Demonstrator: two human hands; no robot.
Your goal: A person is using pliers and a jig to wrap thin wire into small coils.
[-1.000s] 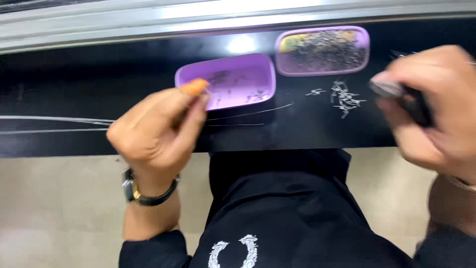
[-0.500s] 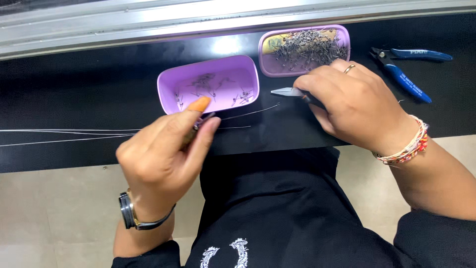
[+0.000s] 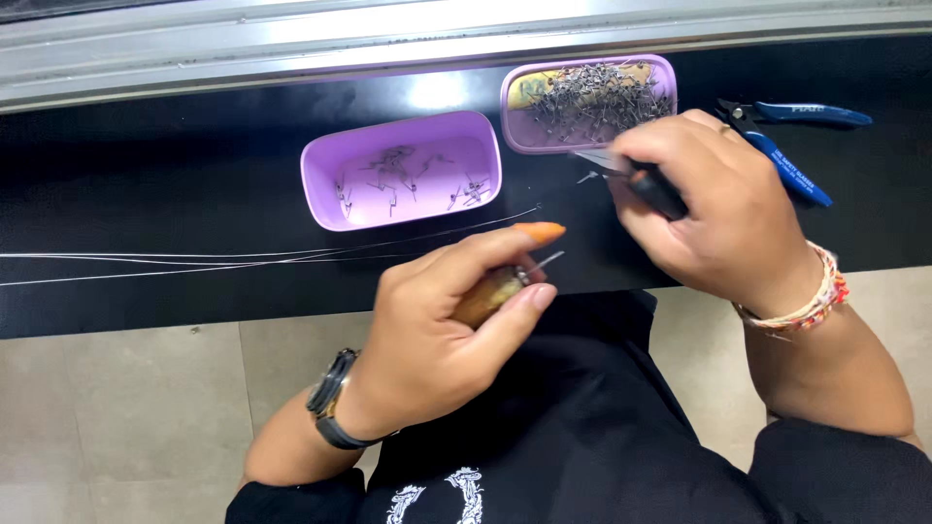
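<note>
My left hand [image 3: 442, 325] is closed around a small wooden-handled tool [image 3: 495, 289] with a thin metal pin sticking out at its tip, held over the front edge of the black table [image 3: 146, 194]. My right hand [image 3: 714, 209] grips black-handled tweezers [image 3: 621, 170] whose metal tips point left, just below the purple tray full of small metal pins [image 3: 589, 102]. A second purple tray [image 3: 400, 170] with a few bent pins sits left of it.
Thin wires [image 3: 194, 260] stretch across the table from the left edge toward the trays. Blue-handled cutters [image 3: 791, 146] lie on the table behind my right hand. A metal rail [image 3: 388, 39] runs along the far side. Grey floor shows below.
My right hand left the blue cutters on the table, came left holding the tweezers, and now sits by the full tray. My left hand lowered toward the table edge with its tool.
</note>
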